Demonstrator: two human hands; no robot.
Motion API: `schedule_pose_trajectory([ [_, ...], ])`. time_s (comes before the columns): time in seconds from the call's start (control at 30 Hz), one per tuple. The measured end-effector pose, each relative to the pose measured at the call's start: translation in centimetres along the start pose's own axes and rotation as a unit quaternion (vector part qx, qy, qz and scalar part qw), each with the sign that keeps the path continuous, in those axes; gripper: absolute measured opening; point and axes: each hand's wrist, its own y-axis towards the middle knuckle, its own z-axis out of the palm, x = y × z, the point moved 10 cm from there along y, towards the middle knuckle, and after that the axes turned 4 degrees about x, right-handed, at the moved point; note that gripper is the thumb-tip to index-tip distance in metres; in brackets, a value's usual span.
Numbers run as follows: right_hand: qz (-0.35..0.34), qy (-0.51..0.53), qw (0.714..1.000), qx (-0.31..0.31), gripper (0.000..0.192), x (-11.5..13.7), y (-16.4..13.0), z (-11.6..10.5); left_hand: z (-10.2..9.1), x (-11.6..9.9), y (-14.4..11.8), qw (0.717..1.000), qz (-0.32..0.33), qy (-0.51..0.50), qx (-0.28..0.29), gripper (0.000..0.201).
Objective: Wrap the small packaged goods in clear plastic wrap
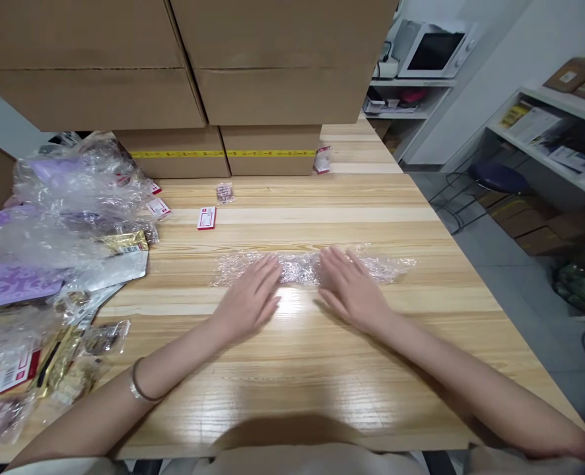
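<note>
A strip of clear bubble wrap lies flat across the middle of the wooden table. On its left part rests my left hand, palm down with the fingers stretched out. My right hand lies on the right part in the same way, its fingers slightly blurred. Between the two hands the plastic looks crumpled and bunched. Whether anything is inside the wrap I cannot tell.
At the left is a heap of clear plastic packaging with small packets around it. Cardboard boxes are stacked at the back. A red-and-white card and a small packet lie before them. A stool stands right.
</note>
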Motion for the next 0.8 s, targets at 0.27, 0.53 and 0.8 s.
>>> schedule_pose_trajectory([
  [0.27, 0.031, 0.121, 0.982, 0.14, 0.069, -1.5, 2.7, 5.0, 4.5, 2.3, 1.8, 0.985, -0.111, -0.026, 0.133, 0.072],
  [0.53, 0.124, 0.05, 0.984, 0.115, 0.063, -8.8, 0.5, 4.6, 3.1, 6.3, -0.5, 0.976, -0.155, 0.03, 0.151, 0.079],
  [0.8, 0.071, 0.013, 0.996, 0.049, 0.06, -4.2, 0.6, 2.2, 0.1, 8.4, -1.8, 0.982, -0.139, 0.095, 0.086, 0.049],
])
